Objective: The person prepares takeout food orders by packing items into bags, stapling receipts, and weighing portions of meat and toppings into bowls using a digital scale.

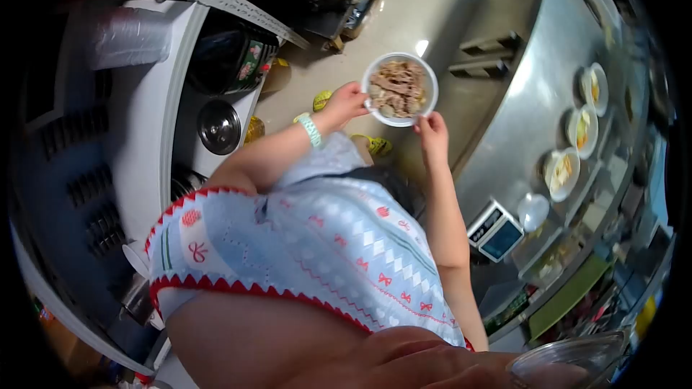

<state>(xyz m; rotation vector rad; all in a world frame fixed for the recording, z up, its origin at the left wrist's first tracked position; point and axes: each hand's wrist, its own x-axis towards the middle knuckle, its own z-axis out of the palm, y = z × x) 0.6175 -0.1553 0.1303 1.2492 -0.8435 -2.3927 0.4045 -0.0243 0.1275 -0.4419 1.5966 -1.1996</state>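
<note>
A round white bowl point(370, 117) with what looks like cooked sliced meat point(397, 88) in it is held out in front of my body, above the floor. On its left side, my left hand point(346, 106) pinches the rim, and a pale green band point(310, 130) circles that wrist. Gripping the lower right of the same rim is my right hand point(432, 135). Both hands are closed on the bowl. Fingertips under the rim are partly hidden.
A steel counter point(497, 148) runs along the right, bearing bowls of food point(561, 174) and a scale-like device point(496, 232). On the left are a white shelf unit point(155, 108), a round metal lid point(218, 127) and a dark floral container point(245, 65). Boxes point(360, 18) stand on the floor ahead.
</note>
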